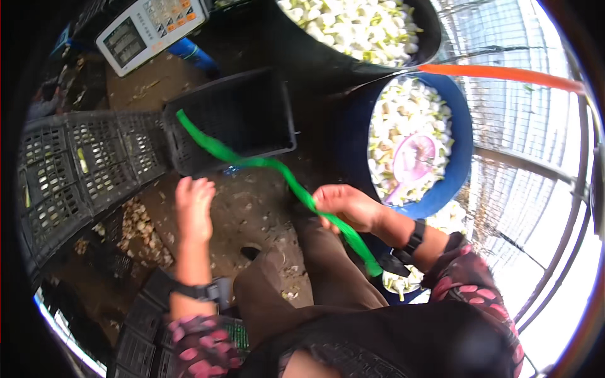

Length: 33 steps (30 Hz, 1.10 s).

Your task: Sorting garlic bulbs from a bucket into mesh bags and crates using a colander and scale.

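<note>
Rising from the lower edge, two forearms in dark sleeves spotted with pink (pixel 198 349) reach inward, a black band on each wrist, above knees in brown trousers (pixel 268 280). At centre, the right hand (pixel 343 205) pinches a bright green strip (pixel 246 161) between thumb and fingers. The strip runs diagonally, its lower end hanging at lower right of centre, its upper end passing over a black crate (pixel 287 120). Left of centre, the left hand (pixel 195 208) is raised and holds nothing, fingers extended, apart from the strip and just below the crate.

Beneath is a dark, dirty floor (pixel 220 217), with pale scraps (pixel 145 230) scattered toward the left. More black lattice crates (pixel 104 154) line the left side. Right of centre stands a blue barrel (pixel 464 132) full of white, green-stemmed bulbs (pixel 386 116), a pink scoop (pixel 413 157) lying on them. Farther off, at the top, a dark tub (pixel 433 31) holds more bulbs. An orange band (pixel 504 74) crosses the upper right before wire mesh (pixel 504 120). A scale display with buttons (pixel 148 34) fills the upper left.
</note>
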Each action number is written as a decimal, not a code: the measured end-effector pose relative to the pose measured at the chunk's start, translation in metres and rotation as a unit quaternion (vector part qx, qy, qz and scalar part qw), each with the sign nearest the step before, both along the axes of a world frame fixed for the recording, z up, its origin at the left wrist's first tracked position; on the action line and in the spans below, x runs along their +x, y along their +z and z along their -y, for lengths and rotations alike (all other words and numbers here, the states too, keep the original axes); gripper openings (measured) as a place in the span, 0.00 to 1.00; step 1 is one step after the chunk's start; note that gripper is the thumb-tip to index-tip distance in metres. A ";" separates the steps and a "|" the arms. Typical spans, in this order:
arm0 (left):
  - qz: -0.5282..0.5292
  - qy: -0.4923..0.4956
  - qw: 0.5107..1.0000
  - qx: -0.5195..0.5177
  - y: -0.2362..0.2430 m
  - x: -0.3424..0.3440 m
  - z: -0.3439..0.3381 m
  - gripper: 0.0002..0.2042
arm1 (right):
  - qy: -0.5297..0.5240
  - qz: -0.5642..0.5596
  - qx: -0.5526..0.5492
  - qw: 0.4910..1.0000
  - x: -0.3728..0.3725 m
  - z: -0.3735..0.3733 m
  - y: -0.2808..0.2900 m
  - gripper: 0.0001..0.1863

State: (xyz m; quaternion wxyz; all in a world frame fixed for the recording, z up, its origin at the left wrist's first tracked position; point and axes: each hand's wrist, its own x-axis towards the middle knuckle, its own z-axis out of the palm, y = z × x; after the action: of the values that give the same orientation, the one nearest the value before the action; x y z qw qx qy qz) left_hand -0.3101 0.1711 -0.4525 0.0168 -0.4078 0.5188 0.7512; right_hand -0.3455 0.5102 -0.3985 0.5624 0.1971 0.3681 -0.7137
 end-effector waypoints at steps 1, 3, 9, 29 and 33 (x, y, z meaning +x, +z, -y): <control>0.001 -0.076 0.995 -0.062 -0.017 0.004 -0.021 0.27 | -0.040 -0.001 0.029 0.999 -0.006 0.016 -0.021 0.06; 0.036 -0.193 0.979 -0.058 -0.039 0.014 -0.062 0.31 | -0.161 0.034 0.009 0.986 -0.017 0.048 -0.060 0.05; -0.126 -0.357 0.923 -0.061 -0.040 0.012 -0.087 0.30 | -0.297 0.157 0.143 0.931 -0.029 0.123 -0.147 0.05; -0.194 -0.378 0.896 -0.133 -0.076 -0.082 0.067 0.08 | -0.122 0.116 0.215 0.962 -0.088 0.253 -0.145 0.06; 0.013 -0.212 0.977 0.023 -0.089 -0.085 0.064 0.08 | -0.018 -0.122 0.322 0.939 -0.100 0.256 -0.143 0.10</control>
State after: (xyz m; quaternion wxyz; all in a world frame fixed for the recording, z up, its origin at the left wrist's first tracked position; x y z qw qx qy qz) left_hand -0.3956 0.1075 -0.5414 0.1917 -0.2973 0.5760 0.7369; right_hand -0.4455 0.2541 -0.5417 0.4066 0.2859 0.6404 -0.5855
